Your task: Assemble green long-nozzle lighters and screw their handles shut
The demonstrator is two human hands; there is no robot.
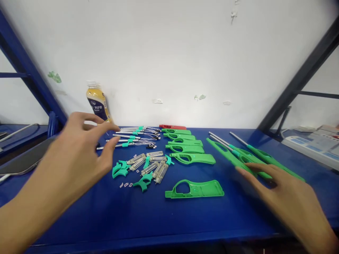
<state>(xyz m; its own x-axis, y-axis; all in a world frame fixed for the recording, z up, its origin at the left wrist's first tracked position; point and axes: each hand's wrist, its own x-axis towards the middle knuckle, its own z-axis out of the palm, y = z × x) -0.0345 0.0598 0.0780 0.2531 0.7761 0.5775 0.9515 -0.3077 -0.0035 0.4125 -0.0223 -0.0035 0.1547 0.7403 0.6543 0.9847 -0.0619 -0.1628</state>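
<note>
My left hand [87, 144] hovers over the left of the table, thumb and fingers apart with nothing between them. Just beyond its fingertips lie several thin metal lighter nozzles [125, 137] with teal collars and wires. My right hand [286, 194] is closed on the lower end of a green lighter casing half [229, 155], slightly blurred. Beneath and behind that piece rest green lighters with metal nozzles [267, 158]. A single green casing half [203, 189] lies hollow side up between my hands. Clear fuel tanks [150, 167] and teal triggers [144, 181] are scattered left of it.
Green casing halves [192, 158] form a column at mid-table, with a red casing half [173, 127] at its far end. A yellow drink bottle [97, 102] stands against the white wall. Blue frame posts [31, 67] flank the table, and a dark phone-like slab lies left.
</note>
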